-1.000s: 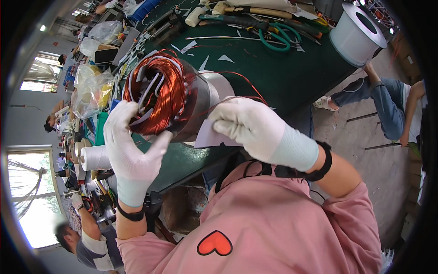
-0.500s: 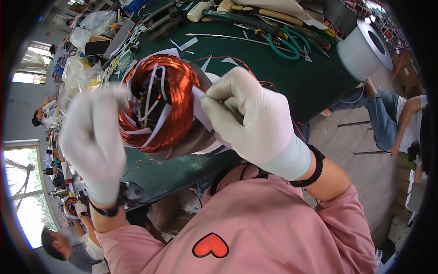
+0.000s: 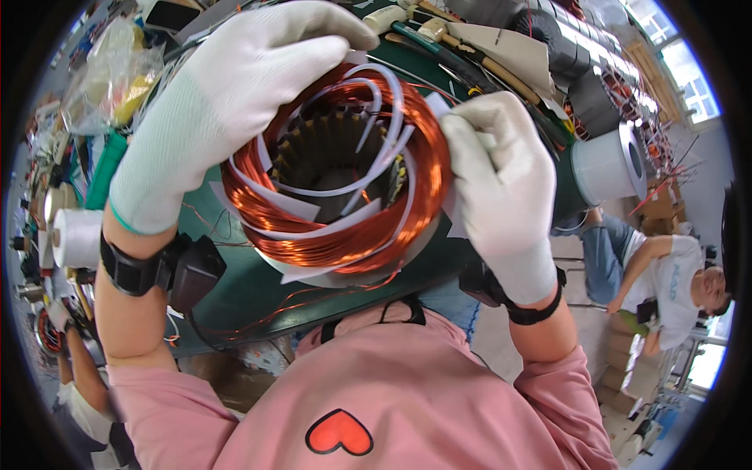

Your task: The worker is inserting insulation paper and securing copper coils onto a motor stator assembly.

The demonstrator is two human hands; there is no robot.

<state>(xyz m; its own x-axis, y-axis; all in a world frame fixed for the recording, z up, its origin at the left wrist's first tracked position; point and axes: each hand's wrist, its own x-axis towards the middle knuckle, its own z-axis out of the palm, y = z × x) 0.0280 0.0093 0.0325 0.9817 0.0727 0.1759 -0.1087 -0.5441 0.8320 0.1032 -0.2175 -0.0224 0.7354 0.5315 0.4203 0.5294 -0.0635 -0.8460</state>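
A motor stator (image 3: 333, 160) with a thick ring of copper windings (image 3: 423, 172) stands on the bench in front of me, its slotted bore facing up. White sleeving (image 3: 392, 86) loops over the opening, and pale paper strips stick out around the windings. Across the far left of the ring reaches my white-gloved left hand (image 3: 258, 66). Its fingers are stretched out, with the thumb apart, near the far rim. My gloved right hand (image 3: 501, 176) is closed at the ring's right side, pinching a white paper strip (image 3: 439, 103); its fingertips are partly hidden.
Mallets (image 3: 385, 19) and other hand tools lie at the back of the green bench (image 3: 274, 301). A white spool (image 3: 603, 168) stands at the right, another spool (image 3: 78, 237) at the left. Plastic bags (image 3: 117, 70) are piled far left. A seated person (image 3: 666, 274) is at the right.
My left hand has moved from the ring's left side up and over its far edge. The stator's opening now faces up more, showing the bore. My right hand stays at its right side.
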